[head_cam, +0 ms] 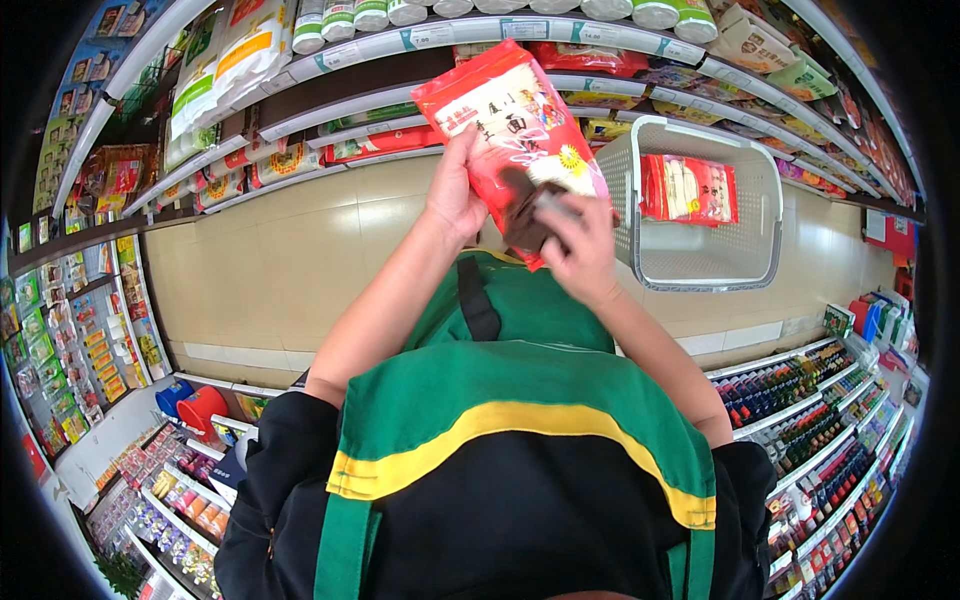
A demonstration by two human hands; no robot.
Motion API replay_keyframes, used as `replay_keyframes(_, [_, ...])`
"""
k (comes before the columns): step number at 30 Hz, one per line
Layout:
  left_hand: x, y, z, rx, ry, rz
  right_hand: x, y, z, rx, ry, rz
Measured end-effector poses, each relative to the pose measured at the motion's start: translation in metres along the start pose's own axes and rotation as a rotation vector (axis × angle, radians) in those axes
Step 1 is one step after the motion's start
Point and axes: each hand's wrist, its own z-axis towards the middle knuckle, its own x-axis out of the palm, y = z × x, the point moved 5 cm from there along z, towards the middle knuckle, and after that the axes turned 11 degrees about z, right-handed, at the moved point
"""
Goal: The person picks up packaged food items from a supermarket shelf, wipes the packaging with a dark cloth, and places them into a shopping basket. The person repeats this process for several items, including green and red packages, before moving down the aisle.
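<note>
My left hand grips a red and clear plastic packet of pale noodles by its left edge, tilted in front of the shelves. Over the packet's lower part, my right hand presses a dark brown cloth to the plastic; the fingers are blurred. A grey-white plastic basket with perforated walls is to the right of my right hand. Inside it lie similar red noodle packets, apparently stacked; how many cannot be told.
Shelves with price strips curve across the front, holding white rolls and bagged foods. Tiled floor stretches beneath. Behind on the right are racks of bottles; on the left hang small packets, near blue and red buckets.
</note>
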Motion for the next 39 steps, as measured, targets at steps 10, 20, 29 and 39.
replay_keyframes(10, [0.006,-0.007,-0.010,0.082,0.063,0.144,-0.012,-0.080,0.097,0.634,-0.138,0.890])
replay_keyframes(20, [0.028,-0.037,-0.017,0.129,0.042,0.055,-0.036,-0.065,-0.011,0.703,-0.134,0.826])
replay_keyframes(29, [0.077,-0.018,-0.013,0.426,0.006,0.186,0.018,-0.038,-0.020,0.795,-0.580,0.254])
replay_keyframes(39, [0.102,-0.018,-0.019,0.330,0.183,0.165,-0.025,-0.072,-0.021,0.747,-0.819,1.883])
